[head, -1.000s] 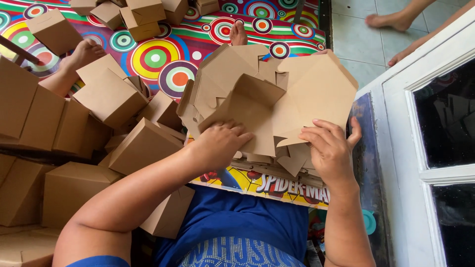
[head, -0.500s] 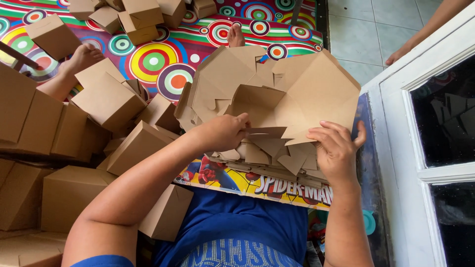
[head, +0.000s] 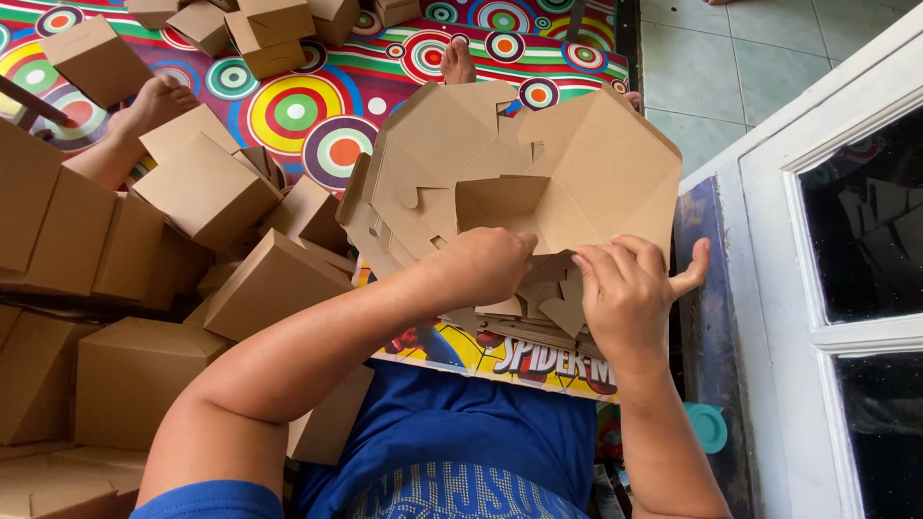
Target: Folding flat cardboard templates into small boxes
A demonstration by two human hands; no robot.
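Note:
A half-folded brown cardboard box blank (head: 586,183) is held up over a stack of flat cardboard blanks (head: 423,173) on my lap. My left hand (head: 481,264) grips the folded inner flap at the blank's lower middle. My right hand (head: 630,288) pinches the blank's lower right edge, thumb spread outward. The stack rests on a colourful printed board (head: 500,356) across my blue-clad legs.
Several folded brown boxes (head: 207,187) are heaped at my left and more (head: 274,24) lie on the mat of coloured circles (head: 308,106). My bare feet (head: 154,101) stretch out ahead. A white framed glass door (head: 846,221) stands at right beside pale floor tiles (head: 731,67).
Both hands have slid closer together along the blank's lower edge, and the box's flaps have folded further inward. The other person's foot on the tiles has left the view.

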